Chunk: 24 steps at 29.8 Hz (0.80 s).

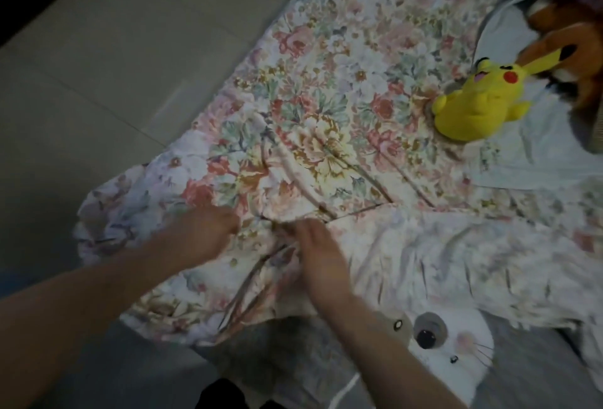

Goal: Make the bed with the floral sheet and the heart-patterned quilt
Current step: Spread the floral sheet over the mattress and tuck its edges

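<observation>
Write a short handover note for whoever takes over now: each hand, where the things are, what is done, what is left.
Left hand: fingers curled, gripping a bunch of the floral sheet near its front edge.
Right hand: on the same gathered folds; blurred, grip unclear.
Done: sheet lies over the bed, but is wrinkled, with its near part folded back.
A yellow plush sits at its right edge.
Heart-patterned quilt: not in view.
Left: smooth the sheet, probably move the plush, lay the quilt.

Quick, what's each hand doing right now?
Left hand: fingers curled, gripping the floral sheet.
Right hand: on the sheet's folds; grip too blurred to tell.
</observation>
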Each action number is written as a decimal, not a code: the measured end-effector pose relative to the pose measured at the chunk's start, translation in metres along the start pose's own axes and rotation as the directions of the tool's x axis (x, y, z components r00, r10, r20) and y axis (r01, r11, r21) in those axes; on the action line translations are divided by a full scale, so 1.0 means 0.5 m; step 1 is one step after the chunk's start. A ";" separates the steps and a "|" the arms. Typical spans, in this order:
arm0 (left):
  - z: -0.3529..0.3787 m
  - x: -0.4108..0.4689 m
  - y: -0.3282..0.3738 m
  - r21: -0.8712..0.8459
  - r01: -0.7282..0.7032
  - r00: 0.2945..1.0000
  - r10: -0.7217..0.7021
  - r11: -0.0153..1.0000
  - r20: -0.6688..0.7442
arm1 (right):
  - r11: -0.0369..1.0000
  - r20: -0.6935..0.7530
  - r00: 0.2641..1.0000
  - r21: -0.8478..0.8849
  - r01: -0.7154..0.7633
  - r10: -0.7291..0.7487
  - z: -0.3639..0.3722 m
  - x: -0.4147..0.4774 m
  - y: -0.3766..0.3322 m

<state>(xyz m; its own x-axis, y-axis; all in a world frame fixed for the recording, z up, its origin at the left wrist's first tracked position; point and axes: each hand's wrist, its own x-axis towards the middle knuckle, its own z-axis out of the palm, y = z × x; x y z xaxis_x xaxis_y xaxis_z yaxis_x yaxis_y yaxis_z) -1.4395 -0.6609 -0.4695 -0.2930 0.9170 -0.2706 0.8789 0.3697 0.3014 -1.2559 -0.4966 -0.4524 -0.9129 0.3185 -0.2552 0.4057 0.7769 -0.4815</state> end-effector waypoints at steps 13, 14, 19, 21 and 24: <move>0.102 0.011 0.203 -0.090 0.127 0.857 -0.063 0.988 0.512 | 0.966 0.600 0.780 -0.259 -0.017 0.175 -0.006 -0.115 0.090; 0.104 0.004 0.196 -0.087 0.133 0.811 -0.058 0.987 0.582 | 0.981 0.627 0.761 -0.180 -0.071 0.170 0.015 -0.142 0.081; 0.116 -0.088 0.229 0.098 -0.088 0.358 -0.060 0.991 0.932 | 0.962 0.766 0.610 -0.045 -0.268 0.206 0.118 -0.304 0.031; 0.123 -0.136 0.252 0.151 -0.197 0.262 -0.096 0.969 0.960 | 0.948 0.770 0.602 -0.014 -0.318 0.214 0.135 -0.348 0.005; 0.127 -0.163 0.264 0.166 -0.254 0.264 -0.097 0.953 0.960 | 0.916 0.699 0.681 0.093 -0.391 0.220 0.118 -0.362 -0.021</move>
<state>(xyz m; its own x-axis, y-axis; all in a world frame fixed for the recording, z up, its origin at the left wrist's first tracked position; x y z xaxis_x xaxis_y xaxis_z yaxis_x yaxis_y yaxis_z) -1.2759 -0.6963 -0.4659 0.1986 0.0623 -0.9781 0.9744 0.0945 0.2039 -1.0923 -0.5943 -0.4507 -0.5008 0.0085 -0.8655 0.7328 0.5363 -0.4187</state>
